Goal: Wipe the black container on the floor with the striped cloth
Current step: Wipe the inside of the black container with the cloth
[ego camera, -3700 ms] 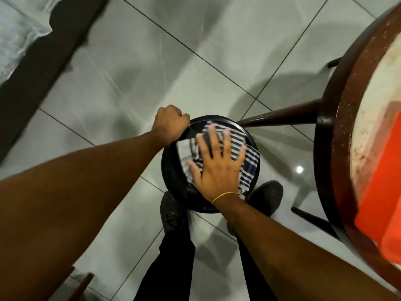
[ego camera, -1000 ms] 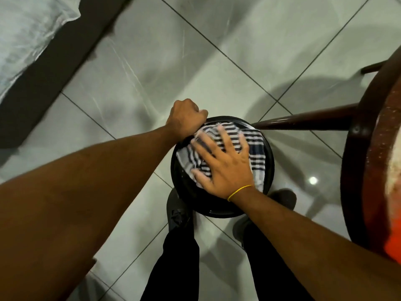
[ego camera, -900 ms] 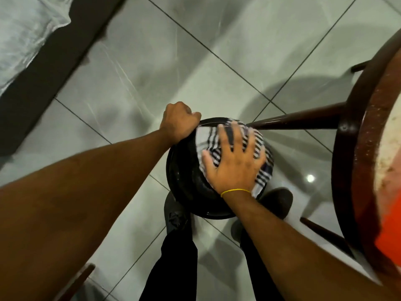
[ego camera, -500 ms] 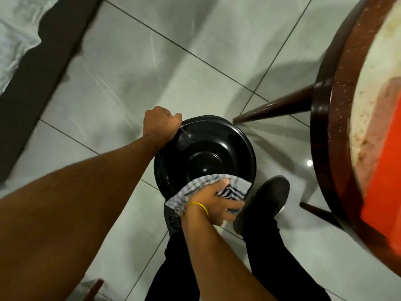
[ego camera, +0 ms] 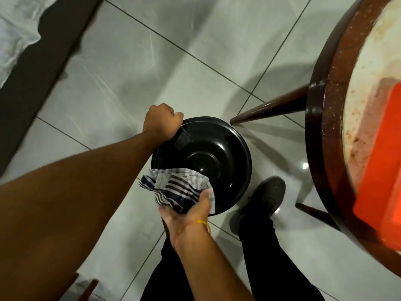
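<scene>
Gripping the far-left rim of the black container on the tiled floor: left hand, fisted. Right hand clutches the bunched striped cloth over the near rim.

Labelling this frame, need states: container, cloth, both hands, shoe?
Container: upright on floor, inside empty.
Cloth: bunched, held over the container's near rim.
Left hand: closed on the far-left rim.
Right hand: palm up, fingers gripping cloth.
Shoe: on floor beside container.

Left hand fisted, right hand clenched
</scene>
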Tool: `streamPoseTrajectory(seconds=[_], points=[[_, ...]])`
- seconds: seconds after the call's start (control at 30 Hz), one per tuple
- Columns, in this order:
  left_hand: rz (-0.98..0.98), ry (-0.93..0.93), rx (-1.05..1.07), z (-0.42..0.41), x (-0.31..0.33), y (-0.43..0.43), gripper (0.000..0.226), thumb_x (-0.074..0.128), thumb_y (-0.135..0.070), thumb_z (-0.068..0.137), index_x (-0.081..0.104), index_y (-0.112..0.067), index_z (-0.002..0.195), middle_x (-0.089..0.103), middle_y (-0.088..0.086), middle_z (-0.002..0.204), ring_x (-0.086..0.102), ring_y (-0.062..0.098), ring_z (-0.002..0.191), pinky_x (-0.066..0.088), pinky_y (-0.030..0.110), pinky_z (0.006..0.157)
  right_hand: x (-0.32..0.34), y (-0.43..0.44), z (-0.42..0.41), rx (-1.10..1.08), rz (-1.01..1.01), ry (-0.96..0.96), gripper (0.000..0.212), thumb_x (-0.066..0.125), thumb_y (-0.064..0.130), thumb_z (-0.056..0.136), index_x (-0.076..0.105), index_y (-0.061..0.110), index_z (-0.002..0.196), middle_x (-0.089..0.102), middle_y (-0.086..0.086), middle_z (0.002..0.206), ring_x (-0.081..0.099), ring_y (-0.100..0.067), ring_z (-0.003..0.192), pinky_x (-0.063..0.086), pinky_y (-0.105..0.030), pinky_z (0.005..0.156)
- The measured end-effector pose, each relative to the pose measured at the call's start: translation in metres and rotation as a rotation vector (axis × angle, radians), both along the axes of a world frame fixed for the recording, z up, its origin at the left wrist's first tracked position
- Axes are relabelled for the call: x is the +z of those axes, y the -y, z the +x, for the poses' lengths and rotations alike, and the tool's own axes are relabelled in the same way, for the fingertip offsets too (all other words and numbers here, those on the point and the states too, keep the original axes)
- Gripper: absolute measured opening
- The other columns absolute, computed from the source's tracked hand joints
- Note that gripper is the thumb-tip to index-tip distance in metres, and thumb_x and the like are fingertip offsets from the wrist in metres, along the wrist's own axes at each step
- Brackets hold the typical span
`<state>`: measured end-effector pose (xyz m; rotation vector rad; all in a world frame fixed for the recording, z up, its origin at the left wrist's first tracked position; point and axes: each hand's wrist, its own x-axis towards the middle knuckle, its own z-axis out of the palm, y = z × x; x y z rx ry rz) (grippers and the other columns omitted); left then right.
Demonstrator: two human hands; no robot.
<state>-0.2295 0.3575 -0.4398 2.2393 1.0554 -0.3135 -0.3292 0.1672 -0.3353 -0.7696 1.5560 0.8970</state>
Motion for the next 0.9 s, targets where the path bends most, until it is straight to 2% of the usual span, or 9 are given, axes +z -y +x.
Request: streamPoseTrajectory(seconds=[0.1, 0.13, 0.2, 0.27, 0.37, 0.43, 0.57, 0.77, 0.9], points=[[-0.009, -0.004, 0.017, -0.001, 0.000, 0.000, 0.040, 0.051, -0.031, 0.079, 0.032, -0.012, 0.050, 0.028, 0.005, 0.050, 0.026, 0.026, 0.050, 0.024, 0.035, 0.049, 0.016, 0.039, -0.005, 0.803, -0.401, 0.201, 0.055, 0.067, 0.049, 0.104, 0.059, 0.009, 0.141, 0.069, -0.023, 0.138, 0.069, -0.044, 0.122, 0.060, -0.055, 0.102], [-0.011, -0.008, 0.021, -0.001, 0.000, 0.000, 0.040, 0.051, -0.031, 0.079, 0.032, -0.012, 0.050, 0.028, 0.004, 0.050, 0.026, 0.026, 0.050, 0.024, 0.035, 0.049, 0.021, 0.052, -0.009, 1.133, -0.576, 0.426, 0.061, 0.063, 0.047, 0.104, 0.053, 0.013, 0.153, 0.073, -0.015, 0.133, 0.072, -0.033, 0.116, 0.062, -0.050, 0.102], [-0.012, -0.012, 0.021, -0.001, 0.000, 0.000, 0.039, 0.051, -0.032, 0.077, 0.031, -0.012, 0.050, 0.027, 0.003, 0.050, 0.025, 0.024, 0.050, 0.023, 0.033, 0.049, 0.022, 0.061, -0.015, 1.463, -0.713, 1.096, 0.062, 0.057, 0.040, 0.103, 0.046, 0.023, 0.161, 0.071, 0.003, 0.129, 0.064, -0.008, 0.114, 0.059, -0.029, 0.101], [-0.015, -0.015, 0.015, -0.001, 0.000, 0.001, 0.039, 0.050, -0.032, 0.077, 0.030, -0.013, 0.050, 0.027, 0.003, 0.049, 0.025, 0.023, 0.049, 0.022, 0.032, 0.048, 0.009, 0.051, -0.024, 1.740, -0.580, 1.450, 0.067, 0.059, 0.037, 0.099, 0.044, 0.022, 0.163, 0.057, 0.004, 0.150, 0.052, -0.008, 0.138, 0.044, -0.031, 0.121], [-0.021, -0.004, -0.020, -0.001, 0.000, 0.000, 0.038, 0.048, -0.032, 0.078, 0.031, -0.013, 0.049, 0.029, 0.004, 0.049, 0.027, 0.024, 0.049, 0.021, 0.032, 0.048, -0.031, 0.044, -0.026, 2.278, -0.408, 1.574, 0.086, 0.062, 0.044, 0.101, 0.021, 0.021, 0.174, 0.017, -0.006, 0.184, 0.023, -0.035, 0.168, 0.029, -0.061, 0.132], [-0.009, 0.006, -0.058, 0.000, -0.002, -0.002, 0.040, 0.047, -0.032, 0.080, 0.032, -0.014, 0.048, 0.031, 0.004, 0.048, 0.028, 0.022, 0.048, 0.022, 0.032, 0.048, -0.058, 0.046, -0.013, 2.480, -0.299, 1.654, 0.089, 0.062, 0.045, 0.103, 0.016, 0.021, 0.175, 0.001, -0.005, 0.186, 0.014, -0.035, 0.170, 0.033, -0.066, 0.130], [0.008, -0.015, -0.119, 0.000, -0.004, -0.003, 0.043, 0.041, -0.032, 0.088, 0.037, -0.013, 0.049, 0.037, 0.006, 0.049, 0.038, 0.028, 0.050, 0.029, 0.035, 0.053, -0.083, 0.050, 0.019, 2.313, -0.466, 1.781, 0.085, 0.057, 0.050, 0.101, 0.025, 0.021, 0.173, 0.016, -0.005, 0.184, 0.018, -0.028, 0.170, 0.025, -0.060, 0.131], [-0.023, -0.004, -0.052, -0.005, -0.003, 0.000, 0.043, 0.042, -0.029, 0.089, 0.034, -0.012, 0.051, 0.034, 0.007, 0.051, 0.032, 0.025, 0.050, 0.028, 0.037, 0.056, -0.077, 0.030, 0.044, 1.814, -1.092, 1.181, 0.074, 0.039, 0.045, 0.111, 0.015, 0.020, 0.175, 0.012, -0.001, 0.185, 0.015, -0.025, 0.171, 0.018, -0.056, 0.134], [-0.037, -0.006, -0.022, -0.005, -0.002, 0.001, 0.039, 0.039, -0.033, 0.083, 0.034, -0.010, 0.051, 0.034, 0.008, 0.051, 0.031, 0.024, 0.049, 0.025, 0.038, 0.049, -0.074, 0.001, 0.054, 1.454, -1.209, 0.893, 0.072, 0.039, 0.043, 0.111, 0.016, 0.017, 0.174, 0.016, -0.003, 0.184, 0.020, -0.029, 0.170, 0.027, -0.064, 0.131]])
